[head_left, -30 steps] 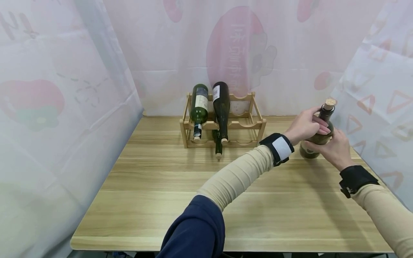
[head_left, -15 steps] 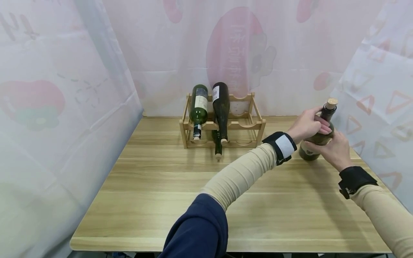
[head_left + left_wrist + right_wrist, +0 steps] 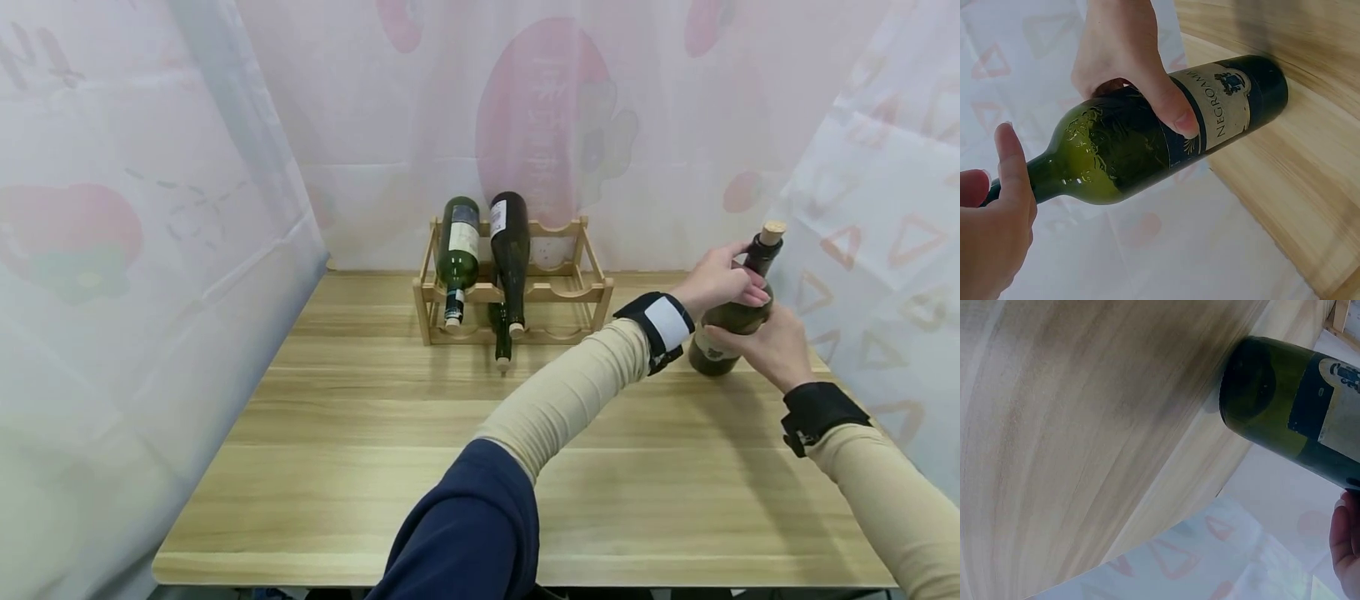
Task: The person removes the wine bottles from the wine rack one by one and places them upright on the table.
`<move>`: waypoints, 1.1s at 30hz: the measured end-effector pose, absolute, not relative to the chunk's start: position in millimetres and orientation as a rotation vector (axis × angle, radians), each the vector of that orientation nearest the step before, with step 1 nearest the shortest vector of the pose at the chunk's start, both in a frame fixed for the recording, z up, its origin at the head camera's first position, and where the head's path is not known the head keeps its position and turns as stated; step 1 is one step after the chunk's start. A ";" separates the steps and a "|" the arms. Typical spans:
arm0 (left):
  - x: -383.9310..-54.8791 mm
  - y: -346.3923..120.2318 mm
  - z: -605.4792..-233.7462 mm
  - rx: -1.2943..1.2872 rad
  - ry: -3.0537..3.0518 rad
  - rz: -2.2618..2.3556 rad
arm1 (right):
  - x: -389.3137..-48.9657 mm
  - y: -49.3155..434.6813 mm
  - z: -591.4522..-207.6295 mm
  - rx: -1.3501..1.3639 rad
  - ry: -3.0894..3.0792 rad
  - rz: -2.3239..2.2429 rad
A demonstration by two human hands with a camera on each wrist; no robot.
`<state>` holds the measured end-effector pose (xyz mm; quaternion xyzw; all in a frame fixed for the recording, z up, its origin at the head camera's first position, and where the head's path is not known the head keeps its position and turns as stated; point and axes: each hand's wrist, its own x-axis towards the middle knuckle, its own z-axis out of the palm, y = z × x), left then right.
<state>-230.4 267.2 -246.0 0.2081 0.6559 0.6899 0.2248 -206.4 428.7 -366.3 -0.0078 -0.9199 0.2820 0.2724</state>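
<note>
A dark green wine bottle (image 3: pixel 716 354) with a cork (image 3: pixel 773 232) in its mouth is near the table's right side, its neck leaning to the right. My left hand (image 3: pixel 723 283) grips the neck; in the left wrist view its fingers (image 3: pixel 1013 169) wrap around the glass. Lower down, my right hand (image 3: pixel 776 346) holds the body, with its thumb (image 3: pixel 1175 112) lying across the label. That label (image 3: pixel 1225 103) reads "NEGROAMA". In the right wrist view, the bottle's base (image 3: pixel 1247 387) is close to the wooden surface.
A wooden wine rack (image 3: pixel 566 292) stands at the back middle of the table (image 3: pixel 360 467). On its top tier lie a green bottle (image 3: pixel 459 250) and a darker bottle (image 3: pixel 512 250), corks forward. Another bottle neck (image 3: pixel 503 337) juts from the lower tier. Printed cloth (image 3: pixel 360 108) surrounds the table.
The bottle's corked end has shifted slightly up and to the right, so it leans a little more. Both hands keep their hold on it. The racked bottles stay put.
</note>
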 end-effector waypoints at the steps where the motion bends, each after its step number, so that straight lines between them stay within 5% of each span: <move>1: -231.1 268.9 -245.1 0.561 1.810 1.904 | -206.6 429.3 -366.0 -0.023 -2.480 0.760; 33: -248.0 303.2 -244.9 0.461 1.744 1.829 | -220.5 450.6 -356.3 -0.136 -2.676 0.761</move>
